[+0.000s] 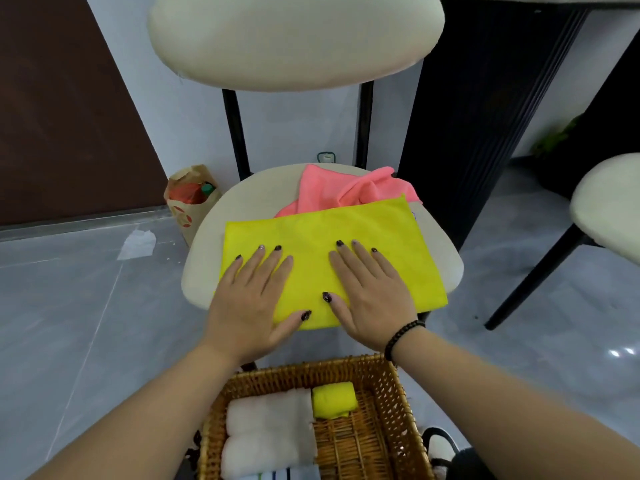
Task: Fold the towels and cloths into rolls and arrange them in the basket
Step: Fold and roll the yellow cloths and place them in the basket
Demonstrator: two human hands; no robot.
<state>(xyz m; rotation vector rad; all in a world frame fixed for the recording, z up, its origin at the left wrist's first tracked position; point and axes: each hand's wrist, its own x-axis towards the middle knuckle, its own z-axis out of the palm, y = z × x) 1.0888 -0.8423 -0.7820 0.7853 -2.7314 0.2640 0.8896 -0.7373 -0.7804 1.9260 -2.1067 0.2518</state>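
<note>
on the chair seat (207, 258) lies the yellow cloth (363, 237), folded flat, with both hands pressed on it, fingers straight, gripping nothing: left hand (247, 299), right hand (372, 296). its near edge overhangs the seat, so a loose roll could slide off toward the basket (391, 410) below, or drag the pink cloth (346, 188) along. no readable writing; the paper bag (185, 216) shows only a red mark.

Looks like a dining corner at home: cream padded chairs (242, 209) on black legs, glossy grey floor tiles (69, 306), paper grocery bag (188, 206) against the wall.
</note>
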